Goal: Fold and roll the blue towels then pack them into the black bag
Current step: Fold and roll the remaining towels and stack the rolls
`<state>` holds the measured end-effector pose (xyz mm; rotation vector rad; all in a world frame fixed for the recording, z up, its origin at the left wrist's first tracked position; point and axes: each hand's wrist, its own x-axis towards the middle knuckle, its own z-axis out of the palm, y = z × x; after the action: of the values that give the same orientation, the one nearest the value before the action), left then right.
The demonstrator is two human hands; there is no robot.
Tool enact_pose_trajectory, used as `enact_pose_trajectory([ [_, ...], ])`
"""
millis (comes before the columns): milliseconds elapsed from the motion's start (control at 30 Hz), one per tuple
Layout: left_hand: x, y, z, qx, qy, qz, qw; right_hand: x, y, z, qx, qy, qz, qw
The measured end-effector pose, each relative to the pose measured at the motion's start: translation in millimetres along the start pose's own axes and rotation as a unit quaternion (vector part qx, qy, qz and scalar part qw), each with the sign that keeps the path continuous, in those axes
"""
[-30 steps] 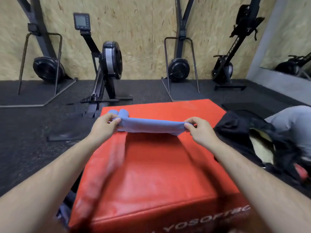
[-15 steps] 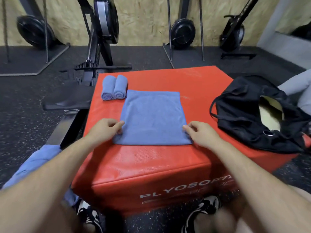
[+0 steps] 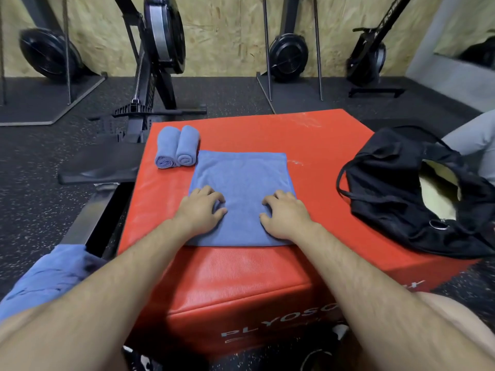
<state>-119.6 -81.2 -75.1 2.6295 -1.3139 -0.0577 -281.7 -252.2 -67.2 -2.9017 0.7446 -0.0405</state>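
Folded blue towel lies flat on red plyo box. Left hand and right hand press its near half, fingers arched, gripping nothing. Two rolled towels lie touching at its far-left corner. Black bag sits unzipped on the box's right side.

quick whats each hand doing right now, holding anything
Left hand: open, fingertips pressing down on the flat blue towel, holding nothing.
Right hand: open, pressing on the same towel, holding nothing.

Left hand and right hand slid inward onto the towel.
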Motion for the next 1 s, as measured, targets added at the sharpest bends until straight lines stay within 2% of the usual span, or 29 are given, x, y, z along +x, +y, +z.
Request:
enact_pose_trajectory([
  [100, -6, 6, -13, 0.002, -0.034, 0.009, 0.999, -11, 1, -11, 0.014, -0.041, -0.004, 0.999],
  [233, -23, 17, -19, -0.042, -0.131, 0.004, 0.99, -39, 0, -19, -0.007, -0.106, -0.019, 0.994],
  [267, -27, 19, -18, -0.051, -0.122, 0.006, 0.991, -45, -2, -19, -0.014, -0.108, -0.029, 0.994],
  [367, -34, 16, -14, -0.017, -0.023, 0.026, 0.999, -51, -7, -18, 0.011, -0.062, -0.054, 0.997],
  [467, -40, 12, -12, 0.009, -0.064, 0.007, 0.998, -51, -14, -18, -0.002, -0.081, -0.059, 0.995],
  [600, -49, 10, -14, -0.001, -0.099, 0.027, 0.995, -46, -25, -34, -0.06, -0.177, -0.08, 0.979],
  [667, -46, 5, -19, -0.017, -0.11, 0.041, 0.993, -31, -25, -45, -0.082, -0.2, -0.088, 0.972],
  [833, -12, -26, -32, 0.03, -0.088, 0.011, 0.996, 16, 2, -45, -0.074, -0.103, -0.082, 0.989],
  [900, -1, -41, -30, 0.041, -0.099, -0.009, 0.994, 27, 15, -35, -0.057, -0.103, -0.064, 0.991],
  [1000, 9, -58, -23, 0.001, -0.096, -0.012, 0.995, 41, 29, -27, -0.052, -0.127, -0.051, 0.989],
])
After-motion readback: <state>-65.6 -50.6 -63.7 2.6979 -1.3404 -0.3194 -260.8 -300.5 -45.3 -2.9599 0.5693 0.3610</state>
